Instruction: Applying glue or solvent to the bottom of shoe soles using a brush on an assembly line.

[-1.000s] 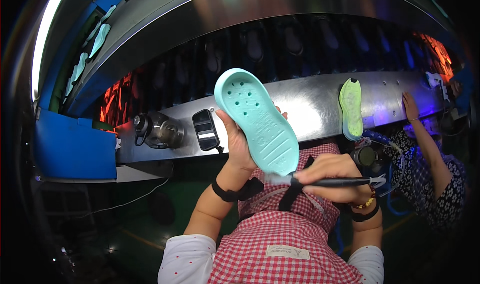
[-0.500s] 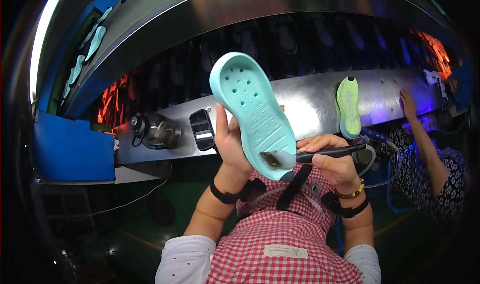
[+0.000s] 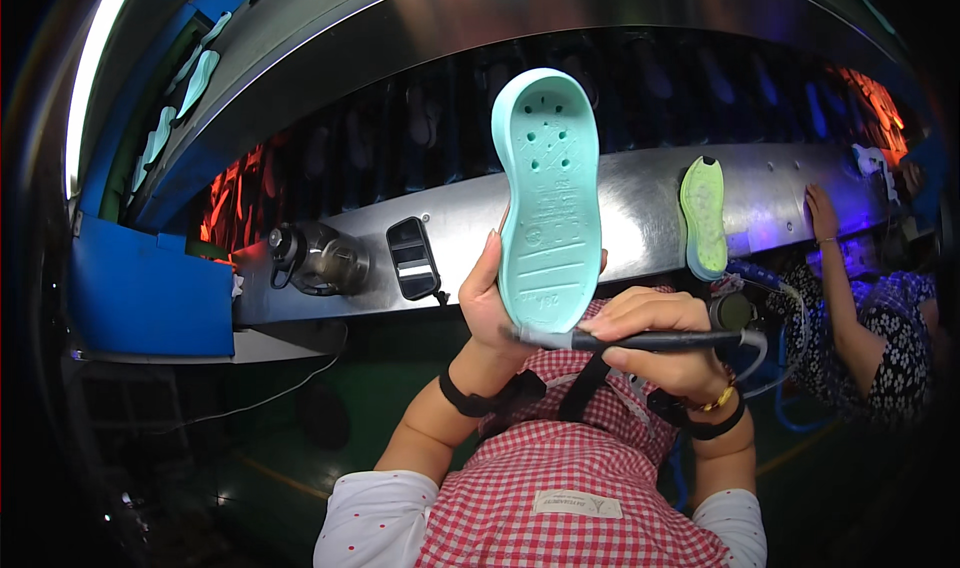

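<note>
Up over the bench's front edge, my left hand is wrapped round the lower part of a turquoise shoe sole. The sole stands nearly upright in view, its hollow side with holes and raised ridges turned to me. My right hand grips a brush by its black handle, a clear tube joined to the handle's right end. Lying sideways, the brush has its pale head across the sole's near end, close to my left fingers. The bristle tip is blurred there.
On the metal bench stand a dark water jug and a black tray-like holder. A green sole lies to the right. Beyond it a co-worker's hand rests on the bench. Dark racks of shoe parts run behind.
The sole has turned more upright and shifted right and away from me. The brush has moved from the sole's inner face to its near end and now lies more level.
</note>
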### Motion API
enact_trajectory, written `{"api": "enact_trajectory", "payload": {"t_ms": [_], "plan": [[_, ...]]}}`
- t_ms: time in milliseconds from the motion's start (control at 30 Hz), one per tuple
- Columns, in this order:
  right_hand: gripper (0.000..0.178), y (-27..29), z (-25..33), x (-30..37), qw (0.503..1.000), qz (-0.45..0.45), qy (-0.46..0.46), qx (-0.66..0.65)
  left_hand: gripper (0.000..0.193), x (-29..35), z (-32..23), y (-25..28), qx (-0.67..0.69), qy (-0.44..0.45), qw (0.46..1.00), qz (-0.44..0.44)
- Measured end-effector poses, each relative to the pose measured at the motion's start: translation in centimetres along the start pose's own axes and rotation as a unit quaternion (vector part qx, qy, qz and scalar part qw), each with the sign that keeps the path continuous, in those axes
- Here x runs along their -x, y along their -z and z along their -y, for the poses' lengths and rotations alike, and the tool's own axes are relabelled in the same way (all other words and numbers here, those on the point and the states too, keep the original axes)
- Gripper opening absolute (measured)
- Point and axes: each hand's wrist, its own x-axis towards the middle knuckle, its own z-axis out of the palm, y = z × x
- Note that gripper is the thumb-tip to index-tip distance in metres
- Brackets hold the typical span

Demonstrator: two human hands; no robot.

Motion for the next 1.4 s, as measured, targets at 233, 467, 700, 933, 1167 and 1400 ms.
{"api": "enact_trajectory", "payload": {"t_ms": [233, 467, 700, 933, 1167, 1400], "plan": [[0.022, 1.9, 0.7, -0.9, 0.998, 0.033, 0.008, 0.057, 0.057, -0.7, -0.5, -0.3, -0.175, -0.047, 0.983, -0.038], [0.017, 0.9, 1.2, -0.6, 0.993, 0.109, 0.027, 0.039, 0.055, -1.2, -1.9, 0.3, 0.076, 0.099, 0.990, 0.071], [0.018, 3.2, 1.8, -1.1, 0.973, 0.173, 0.007, 0.151, 0.047, -1.2, -3.1, -0.8, -0.223, 0.263, 0.938, -0.022], [0.020, 4.7, 2.7, -1.6, 0.947, 0.249, 0.018, 0.203, 0.043, -1.2, -3.3, -1.2, -0.280, 0.339, 0.898, -0.012], [0.023, 5.4, 3.3, -1.8, 0.947, 0.254, -0.062, 0.187, 0.046, -0.5, -3.8, 0.1, -0.285, 0.315, 0.904, -0.049], [0.018, 4.2, -1.2, -0.9, 0.986, -0.051, -0.128, 0.089, 0.046, -0.3, -1.7, 2.5, -0.087, 0.230, 0.967, -0.066]]}}
